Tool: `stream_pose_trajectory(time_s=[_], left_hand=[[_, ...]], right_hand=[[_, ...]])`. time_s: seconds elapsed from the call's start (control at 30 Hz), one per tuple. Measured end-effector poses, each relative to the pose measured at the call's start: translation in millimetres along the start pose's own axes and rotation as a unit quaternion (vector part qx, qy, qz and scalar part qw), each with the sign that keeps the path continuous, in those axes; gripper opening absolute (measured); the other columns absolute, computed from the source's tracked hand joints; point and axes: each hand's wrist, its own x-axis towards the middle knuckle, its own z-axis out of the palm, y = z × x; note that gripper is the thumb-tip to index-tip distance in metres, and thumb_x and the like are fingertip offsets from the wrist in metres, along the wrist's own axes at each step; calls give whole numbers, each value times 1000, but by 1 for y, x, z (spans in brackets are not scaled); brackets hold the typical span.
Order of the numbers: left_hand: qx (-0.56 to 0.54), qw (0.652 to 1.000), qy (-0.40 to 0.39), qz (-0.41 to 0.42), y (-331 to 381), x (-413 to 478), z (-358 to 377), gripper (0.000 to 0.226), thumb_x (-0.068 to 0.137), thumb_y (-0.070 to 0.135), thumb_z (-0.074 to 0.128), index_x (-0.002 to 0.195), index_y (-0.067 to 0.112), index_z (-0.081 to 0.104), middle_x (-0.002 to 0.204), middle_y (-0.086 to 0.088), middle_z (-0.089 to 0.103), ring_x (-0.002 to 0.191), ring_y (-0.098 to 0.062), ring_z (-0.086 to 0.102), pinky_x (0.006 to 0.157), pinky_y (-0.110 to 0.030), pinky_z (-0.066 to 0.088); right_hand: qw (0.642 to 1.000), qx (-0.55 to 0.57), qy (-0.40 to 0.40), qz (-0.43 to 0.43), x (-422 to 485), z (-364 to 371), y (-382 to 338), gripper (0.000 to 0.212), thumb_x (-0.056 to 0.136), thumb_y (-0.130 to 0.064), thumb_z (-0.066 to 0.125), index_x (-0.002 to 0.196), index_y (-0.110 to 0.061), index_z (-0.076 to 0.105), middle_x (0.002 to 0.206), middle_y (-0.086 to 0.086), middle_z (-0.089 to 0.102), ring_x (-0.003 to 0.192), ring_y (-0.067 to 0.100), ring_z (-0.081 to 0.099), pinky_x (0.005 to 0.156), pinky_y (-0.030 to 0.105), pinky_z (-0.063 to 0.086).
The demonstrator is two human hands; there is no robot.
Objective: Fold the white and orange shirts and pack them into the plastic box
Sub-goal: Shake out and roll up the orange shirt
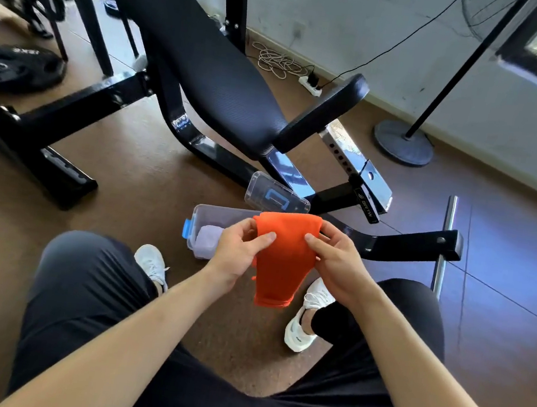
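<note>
Orange shirt (282, 258), folded narrow, hangs pinched between your left hand (238, 253) and right hand (337, 264) over the plastic box (198, 216) on the floor, likely ready to lower beside the white shirt (207, 243) inside.

A shirt (282, 258) hangs between the left hand (238, 250) and the right hand (337, 264), each pinching an upper edge, above the near right part of the box (212, 212). The box sits on the floor just ahead of the person's shoes (151, 265). A second shirt (207, 241) lies inside the box at its left end. The lid (276, 197) lies just behind the box, at the foot of the bench (215, 73). Weight plates (15, 67) lie on the floor far left. A fan stand (403, 141) rises to the right, and a power strip (311, 84) lies by the wall behind the bench.
</note>
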Motion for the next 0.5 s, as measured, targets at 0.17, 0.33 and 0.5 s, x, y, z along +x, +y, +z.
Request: stream_pose_trajectory(time_s=[0.17,0.33,0.5], left_hand=[[73,997,5,29,2,20,-20,10,83,23,79,92,23,74,94,-2,78,91,-20,71,89,-41,57],[197,975,27,97,18,53,-40,9,77,26,83,81,25,75,73,3,73,69,-15,67,76,-38,59],[248,957,-13,151,21,73,-46,13,78,27,85,85,31,74,118,4,69,109,-19,68,95,-47,55]], right_hand=[[997,-35,62,10,18,5,13,21,95,0,61,113,-8,69,94,8,75,81,16,70,75,27,56],[988,-41,150,28,47,6,16,13,90,0,69,102,-4,66,88,12,73,79,21,68,76,33,57],[979,-114,167,-10,64,3,14,49,86,5,71,127,-10,50,92,12,69,81,21,68,79,36,58]])
